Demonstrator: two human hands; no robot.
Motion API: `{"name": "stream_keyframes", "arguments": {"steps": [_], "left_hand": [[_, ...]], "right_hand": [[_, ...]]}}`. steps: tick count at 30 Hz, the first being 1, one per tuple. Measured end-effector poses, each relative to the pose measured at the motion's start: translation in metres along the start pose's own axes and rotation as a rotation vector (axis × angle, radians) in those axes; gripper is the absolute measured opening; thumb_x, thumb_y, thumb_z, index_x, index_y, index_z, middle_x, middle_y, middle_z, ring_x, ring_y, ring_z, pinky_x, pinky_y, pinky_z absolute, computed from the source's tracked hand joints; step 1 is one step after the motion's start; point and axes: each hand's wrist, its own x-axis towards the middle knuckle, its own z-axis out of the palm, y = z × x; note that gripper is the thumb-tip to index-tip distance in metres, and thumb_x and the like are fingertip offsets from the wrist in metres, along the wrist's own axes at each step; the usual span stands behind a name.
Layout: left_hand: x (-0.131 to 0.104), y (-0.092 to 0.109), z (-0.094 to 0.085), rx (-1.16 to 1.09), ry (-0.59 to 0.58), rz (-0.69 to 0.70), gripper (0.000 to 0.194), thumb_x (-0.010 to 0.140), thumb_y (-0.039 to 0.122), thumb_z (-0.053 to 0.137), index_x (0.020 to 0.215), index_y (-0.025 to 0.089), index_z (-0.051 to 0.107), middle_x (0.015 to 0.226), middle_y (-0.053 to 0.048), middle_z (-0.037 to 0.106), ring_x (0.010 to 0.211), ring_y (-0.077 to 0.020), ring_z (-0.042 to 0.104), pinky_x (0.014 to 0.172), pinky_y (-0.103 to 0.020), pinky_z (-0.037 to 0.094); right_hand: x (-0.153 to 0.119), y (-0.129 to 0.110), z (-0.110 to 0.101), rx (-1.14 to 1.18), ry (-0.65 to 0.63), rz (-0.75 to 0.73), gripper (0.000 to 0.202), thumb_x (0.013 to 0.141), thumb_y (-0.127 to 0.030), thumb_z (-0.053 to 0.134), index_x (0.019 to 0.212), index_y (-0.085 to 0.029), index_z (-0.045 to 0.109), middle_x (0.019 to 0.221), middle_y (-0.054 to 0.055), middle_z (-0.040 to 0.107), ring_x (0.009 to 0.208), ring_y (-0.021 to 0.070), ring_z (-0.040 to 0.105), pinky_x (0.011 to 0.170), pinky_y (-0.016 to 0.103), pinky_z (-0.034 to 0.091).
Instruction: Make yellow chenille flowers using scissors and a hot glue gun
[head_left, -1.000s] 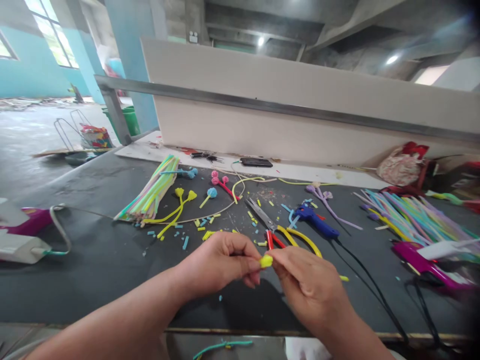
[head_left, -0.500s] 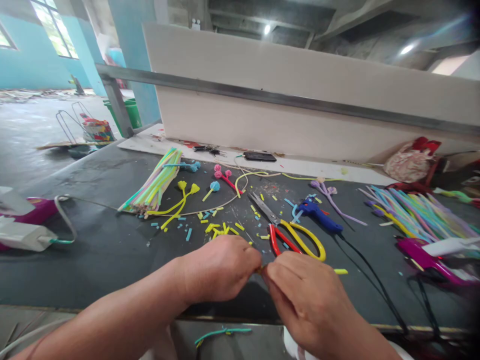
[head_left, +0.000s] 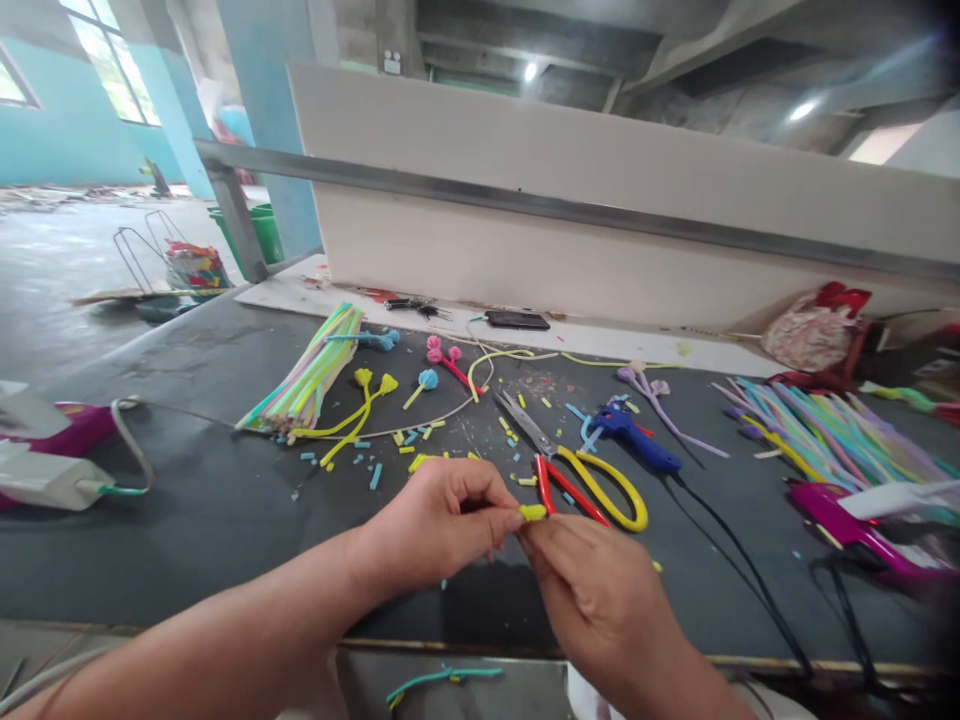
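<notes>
Between the thumb and fingertips of my left hand is a short piece of yellow pipe cleaner. My right hand is closed right beside it, knuckles up; what its fingers grip is hidden from view. Just beyond the hands lie scissors with one red and one yellow handle, blades pointing away. A blue glue gun rests to their right. Short yellow and blue pipe cleaner offcuts are scattered in front of my left hand.
At the left is a bundle of pastel pipe cleaners; another bundle lies at the right. Between them are yellow, blue, pink and purple pipe cleaner flowers. A phone lies at the back. Purple-and-white devices flank both sides.
My left hand has opened out from a tight fist into a pinch, and a yellow piece now shows between the hands. My right hand has shifted slightly left and down.
</notes>
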Motion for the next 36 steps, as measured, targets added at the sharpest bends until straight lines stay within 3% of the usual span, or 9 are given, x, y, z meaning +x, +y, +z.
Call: {"name": "stream_keyframes", "arguments": {"steps": [2, 5, 8, 12, 16, 22, 29, 33, 36], "left_hand": [[0.0, -0.003, 0.002, 0.244, 0.069, 0.107, 0.014, 0.075, 0.018, 0.056, 0.062, 0.014, 0.057, 0.056, 0.001, 0.057, 0.054, -0.0084, 0.051, 0.054, -0.019, 0.039], [-0.001, -0.009, 0.004, 0.521, 0.058, 0.24, 0.016, 0.079, 0.016, 0.051, 0.066, 0.016, 0.059, 0.061, 0.0, 0.06, 0.059, -0.0102, 0.054, 0.059, -0.021, 0.04], [-0.001, -0.013, 0.004, 0.736, -0.044, 0.316, 0.019, 0.082, 0.016, 0.044, 0.071, 0.016, 0.059, 0.066, -0.003, 0.062, 0.063, -0.0137, 0.056, 0.063, -0.025, 0.043], [-0.001, -0.01, -0.001, 0.859, -0.286, 0.42, 0.014, 0.078, 0.012, 0.045, 0.071, 0.015, 0.056, 0.07, -0.005, 0.061, 0.064, -0.0158, 0.056, 0.06, -0.026, 0.042], [0.0, -0.005, -0.007, 0.589, -0.419, 0.394, 0.013, 0.073, 0.008, 0.049, 0.067, 0.016, 0.057, 0.067, -0.001, 0.06, 0.063, -0.0113, 0.054, 0.06, -0.021, 0.041], [0.001, -0.002, -0.012, 0.012, -0.529, 0.032, 0.013, 0.074, 0.021, 0.062, 0.064, 0.013, 0.059, 0.058, 0.002, 0.057, 0.054, -0.0066, 0.052, 0.053, -0.016, 0.042], [0.002, -0.008, -0.005, -0.447, -0.498, -0.279, 0.038, 0.063, 0.046, 0.073, 0.063, 0.012, 0.056, 0.054, 0.003, 0.057, 0.047, -0.007, 0.055, 0.051, -0.02, 0.048], [0.001, -0.011, -0.003, -0.559, -0.442, -0.273, 0.037, 0.062, 0.044, 0.075, 0.066, 0.011, 0.057, 0.054, 0.002, 0.059, 0.047, -0.008, 0.058, 0.05, -0.019, 0.048], [0.001, -0.011, -0.003, -0.624, -0.437, -0.237, 0.034, 0.063, 0.04, 0.075, 0.068, 0.01, 0.059, 0.054, 0.0, 0.06, 0.047, -0.0093, 0.059, 0.047, -0.018, 0.046]], "right_hand": [[-0.004, -0.005, 0.003, -0.051, 0.015, 0.008, 0.02, 0.083, -0.009, 0.041, 0.078, -0.016, 0.059, 0.062, 0.003, 0.06, 0.061, 0.0162, 0.056, 0.057, 0.028, 0.036], [-0.007, -0.01, 0.006, -0.11, 0.004, -0.013, 0.02, 0.081, -0.008, 0.041, 0.072, -0.017, 0.057, 0.059, 0.003, 0.057, 0.056, 0.016, 0.051, 0.054, 0.029, 0.032], [-0.006, -0.01, 0.006, -0.15, -0.023, -0.066, 0.022, 0.081, -0.009, 0.04, 0.068, -0.018, 0.056, 0.059, 0.003, 0.057, 0.055, 0.0161, 0.048, 0.053, 0.03, 0.029], [-0.004, -0.008, 0.001, -0.129, -0.077, -0.152, 0.022, 0.08, -0.01, 0.039, 0.067, -0.018, 0.055, 0.058, 0.002, 0.054, 0.053, 0.016, 0.044, 0.052, 0.031, 0.027], [-0.003, -0.007, -0.013, 0.016, -0.106, -0.142, 0.02, 0.082, -0.012, 0.043, 0.064, -0.019, 0.05, 0.058, 0.0, 0.051, 0.054, 0.0131, 0.043, 0.051, 0.028, 0.027], [0.003, -0.006, -0.02, 0.278, -0.042, 0.043, 0.015, 0.082, -0.016, 0.052, 0.067, -0.019, 0.051, 0.057, -0.004, 0.052, 0.049, 0.0083, 0.047, 0.049, 0.02, 0.035], [0.012, -0.002, -0.011, 0.322, 0.081, 0.18, 0.022, 0.081, -0.028, 0.056, 0.061, -0.019, 0.056, 0.049, -0.004, 0.054, 0.043, 0.0083, 0.046, 0.041, 0.018, 0.034], [0.011, -0.005, -0.008, 0.262, 0.194, 0.218, 0.027, 0.084, -0.032, 0.053, 0.06, -0.019, 0.056, 0.045, -0.005, 0.05, 0.04, 0.008, 0.044, 0.038, 0.018, 0.033], [0.009, -0.008, -0.008, 0.238, 0.181, 0.212, 0.032, 0.087, -0.034, 0.05, 0.059, -0.019, 0.056, 0.045, -0.004, 0.048, 0.04, 0.008, 0.044, 0.039, 0.018, 0.034]]}}
